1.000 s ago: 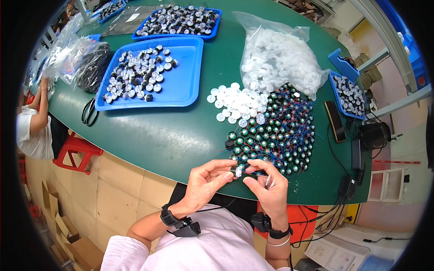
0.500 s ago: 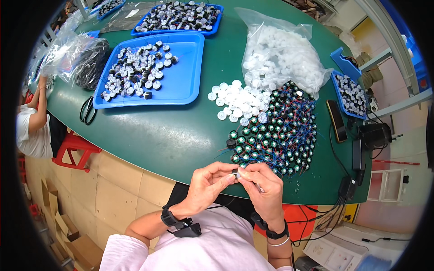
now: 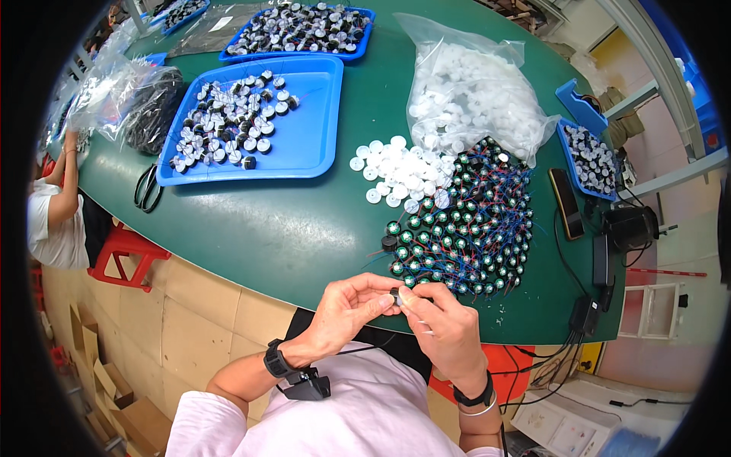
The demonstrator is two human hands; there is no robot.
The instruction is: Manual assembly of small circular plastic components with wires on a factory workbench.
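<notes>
At the table's front edge, my left hand (image 3: 343, 311) pinches a small round black component (image 3: 395, 292) between thumb and fingers. My right hand (image 3: 448, 324) meets it from the other side, thumb and forefinger pressed on the component's pale end. Something thin and white shows under the curled fingers of that hand; its kind I cannot make out. Just beyond my hands lies a dense group of black round components (image 3: 464, 236) with green tops and red and blue wires. Beside them a pile of white plastic discs (image 3: 400, 171) is spread out.
A clear bag of white discs (image 3: 468, 91) stands behind the pile. A blue tray (image 3: 304, 145) holds capped components; a fuller tray (image 3: 362, 47) lies beyond. Black scissors (image 3: 147, 188), a phone (image 3: 566, 203) and a small blue tray (image 3: 571, 164) surround the work. Another person (image 3: 57, 213) sits left.
My right hand has turned slightly, its wrist shifting to the right, and the white bit under its fingers shows more. My left hand still pinches the component in nearly the same place.
</notes>
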